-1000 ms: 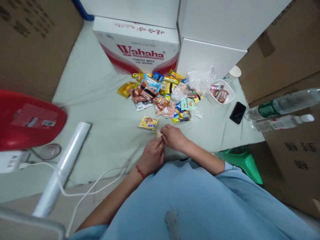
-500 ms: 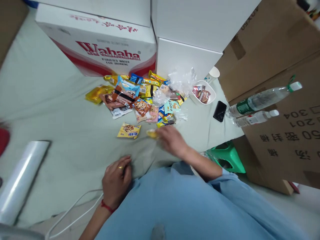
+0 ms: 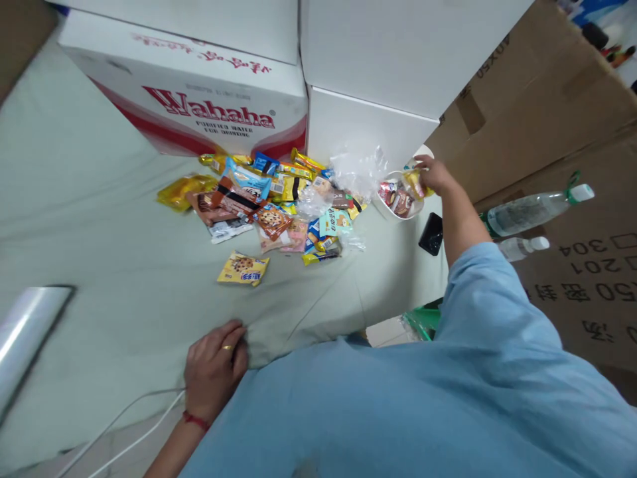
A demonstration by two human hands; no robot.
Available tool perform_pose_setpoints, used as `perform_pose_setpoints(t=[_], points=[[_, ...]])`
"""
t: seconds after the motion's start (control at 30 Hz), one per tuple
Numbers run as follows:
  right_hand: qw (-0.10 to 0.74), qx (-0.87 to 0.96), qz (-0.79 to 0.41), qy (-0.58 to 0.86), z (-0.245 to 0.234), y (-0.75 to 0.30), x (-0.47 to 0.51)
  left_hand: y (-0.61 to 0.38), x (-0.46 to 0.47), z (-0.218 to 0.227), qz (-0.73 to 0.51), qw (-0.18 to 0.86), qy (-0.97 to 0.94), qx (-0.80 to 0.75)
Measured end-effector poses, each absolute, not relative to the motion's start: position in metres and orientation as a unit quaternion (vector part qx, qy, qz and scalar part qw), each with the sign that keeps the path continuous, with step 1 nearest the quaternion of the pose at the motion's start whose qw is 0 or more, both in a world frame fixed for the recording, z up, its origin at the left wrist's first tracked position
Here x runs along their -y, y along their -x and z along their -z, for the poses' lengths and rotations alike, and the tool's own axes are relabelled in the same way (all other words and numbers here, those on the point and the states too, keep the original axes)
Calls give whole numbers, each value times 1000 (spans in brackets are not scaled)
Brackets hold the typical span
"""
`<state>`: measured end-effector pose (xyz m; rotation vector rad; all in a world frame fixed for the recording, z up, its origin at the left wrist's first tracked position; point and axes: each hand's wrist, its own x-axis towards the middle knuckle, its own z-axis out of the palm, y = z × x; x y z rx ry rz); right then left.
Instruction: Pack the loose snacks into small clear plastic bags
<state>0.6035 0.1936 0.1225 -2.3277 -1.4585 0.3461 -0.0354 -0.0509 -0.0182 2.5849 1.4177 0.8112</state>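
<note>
My right hand (image 3: 432, 174) is stretched out to the far right, closed on a small yellow snack packet (image 3: 414, 184) held just over the white bowl (image 3: 385, 206), which holds a few wrapped snacks. My left hand (image 3: 213, 367) rests flat on the pale green cloth (image 3: 99, 219) near my body, fingers loosely curled, holding nothing that I can see. A pile of wrapped snacks (image 3: 269, 199) lies in the middle of the cloth. One yellow cookie packet (image 3: 243, 268) lies apart, nearer to me.
A white and red Wahaha carton (image 3: 189, 99) and white boxes (image 3: 368, 60) stand behind the pile. Brown cartons (image 3: 557, 133) with two water bottles (image 3: 532, 209) are on the right. A black phone (image 3: 430, 234), a green stool (image 3: 423, 318), a film roll (image 3: 24, 332) and a white cable (image 3: 124, 425) lie about.
My hands parted. The right hand carried the small packet from near my body out to the white bowl. The left hand dropped to the cloth beside me.
</note>
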Motion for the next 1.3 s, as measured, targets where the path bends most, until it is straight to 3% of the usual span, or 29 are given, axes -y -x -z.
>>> perform_pose_setpoints(t=[0.13, 0.23, 0.33, 0.43, 0.6, 0.73, 0.83, 0.93, 1.13, 1.3], points=[[78, 539, -29, 838, -90, -581, -197, 37, 51, 21, -272, 41, -840, -468], [65, 540, 58, 837, -75, -578, -191, 37, 50, 22, -284, 39, -837, -465], [71, 524, 36, 848, -72, -587, -190, 36, 51, 21, -281, 32, -837, -468], [130, 499, 16, 856, -83, -594, -187, 37, 51, 22, -280, 31, -837, -468], [329, 498, 117, 794, -107, -547, -138, 37, 52, 26, -287, 57, -828, -479], [331, 609, -68, 717, -87, -464, -68, 35, 54, 25, -306, 72, -816, -484], [283, 662, -139, 679, -57, -412, -30, 34, 56, 16, -342, 137, -785, -498], [277, 671, -113, 678, -40, -379, -13, 26, 51, -3, -378, 258, -708, -538], [247, 799, -168, 522, -62, -326, 3, -38, 8, -43, -427, 533, -488, -543], [193, 843, -204, 458, -75, -296, 10, -75, -23, -45, -390, 582, -519, -490]])
